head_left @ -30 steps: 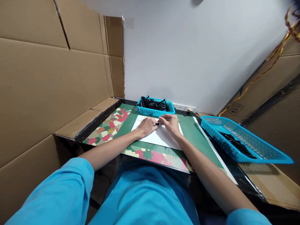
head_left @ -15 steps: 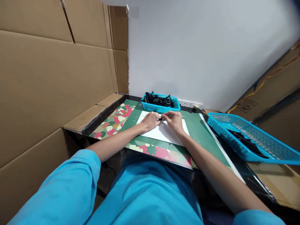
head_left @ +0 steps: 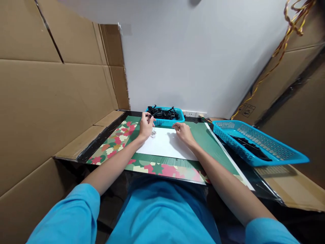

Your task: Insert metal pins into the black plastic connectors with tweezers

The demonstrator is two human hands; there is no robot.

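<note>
My left hand point(head_left: 145, 126) is raised at the near left edge of the far blue basket point(head_left: 169, 122). Its thumb and fingers close on a small black plastic part point(head_left: 151, 117), whose outline merges with the black parts point(head_left: 166, 113) in the basket behind. Just right of that wrist, a little heap of tiny shiny pieces point(head_left: 153, 133) lies on a white sheet point(head_left: 165, 145). Over the sheet's right side hangs my right hand point(head_left: 183, 132), fingers curled and tips together; whatever they might hold is too small to tell.
A second blue basket point(head_left: 284, 149) with long black parts point(head_left: 250, 148) stands to the right. Under the sheet lies a green mat point(head_left: 215, 142) with a patterned border. Cardboard walls point(head_left: 76, 91) flank the table, and a power strip point(head_left: 193, 114) runs along the back.
My hands have parted: the left moved left and up toward the far basket, while the right stayed over the sheet. The heap of tiny pieces has come into sight. The view has shifted.
</note>
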